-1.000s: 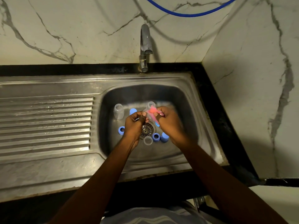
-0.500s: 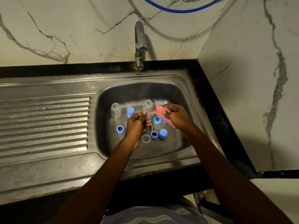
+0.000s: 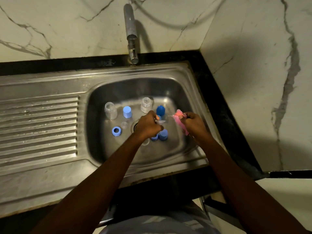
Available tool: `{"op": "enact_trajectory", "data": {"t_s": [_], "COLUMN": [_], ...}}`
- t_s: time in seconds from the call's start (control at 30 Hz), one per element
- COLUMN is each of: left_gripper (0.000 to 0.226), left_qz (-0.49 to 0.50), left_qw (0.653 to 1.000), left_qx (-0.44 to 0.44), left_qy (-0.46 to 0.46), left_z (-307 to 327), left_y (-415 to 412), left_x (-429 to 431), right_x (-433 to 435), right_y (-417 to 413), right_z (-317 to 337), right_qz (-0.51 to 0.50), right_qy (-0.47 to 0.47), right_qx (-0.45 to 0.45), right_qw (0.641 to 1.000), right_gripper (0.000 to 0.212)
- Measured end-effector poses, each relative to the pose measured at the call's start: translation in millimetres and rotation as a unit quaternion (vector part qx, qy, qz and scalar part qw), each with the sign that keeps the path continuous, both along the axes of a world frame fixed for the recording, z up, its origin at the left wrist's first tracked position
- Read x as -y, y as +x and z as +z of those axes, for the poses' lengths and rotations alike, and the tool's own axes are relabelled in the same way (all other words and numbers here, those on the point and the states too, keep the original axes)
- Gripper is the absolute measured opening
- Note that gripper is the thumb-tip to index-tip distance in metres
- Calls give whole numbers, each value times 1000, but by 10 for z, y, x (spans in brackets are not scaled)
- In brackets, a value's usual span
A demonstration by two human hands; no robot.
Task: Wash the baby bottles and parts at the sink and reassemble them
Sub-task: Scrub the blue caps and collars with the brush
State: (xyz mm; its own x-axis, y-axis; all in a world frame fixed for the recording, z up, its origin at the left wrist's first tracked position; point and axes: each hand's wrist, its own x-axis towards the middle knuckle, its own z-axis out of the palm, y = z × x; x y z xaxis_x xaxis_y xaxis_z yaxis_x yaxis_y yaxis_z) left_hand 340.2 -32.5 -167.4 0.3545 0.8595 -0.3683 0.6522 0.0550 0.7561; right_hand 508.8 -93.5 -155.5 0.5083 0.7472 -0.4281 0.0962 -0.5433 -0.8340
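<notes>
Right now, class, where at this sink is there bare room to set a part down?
Free: the ribbed drainboard left of the basin, and the basin floor's near strip by its front wall. Crowded: around the drain, among bottles, blue caps, the left hand pinching a clear part, the right hand gripping the pink cloth.

Clear bottles, blue caps, in sink

Pink cloth; light blue cap; dark blue cap; blue ring. Steel sink reads grey. Wall is white, grey-veined.
</notes>
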Motion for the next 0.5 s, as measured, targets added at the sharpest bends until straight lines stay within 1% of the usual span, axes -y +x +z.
{"op": "enact_trajectory", "data": {"t_s": [0.07,0.17,0.23,0.3,0.4,0.5], "left_gripper": [39,49,43,38,36,34], "left_qz": [-44,-101,-124,-146,-190,-243], "left_qw": [998,988,979,972,955,925], "left_qx": [-40,-112,-157,-179,-211,-264], "left_qy": [3,20,39,50,85,125], "left_z": [-58,-186,-268,-317,-383,-450], "left_y": [111,238,301,357,373,361], "left_x": [16,38,51,63,100,174], "right_x": [9,34,44,36,5,-18], "right_y": [39,98,127,144,185,218], "right_z": [-66,-117,-149,-171,-193,-179], "right_qz": [3,20,34,53,51,57], "right_qy": [-1,-6,-19,-31,-37,-56], "right_qx": [16,41,62,80,57,33], "right_qw": [1000,999,997,995,996,996], "right_gripper": [42,48,48,47,46,45]}}
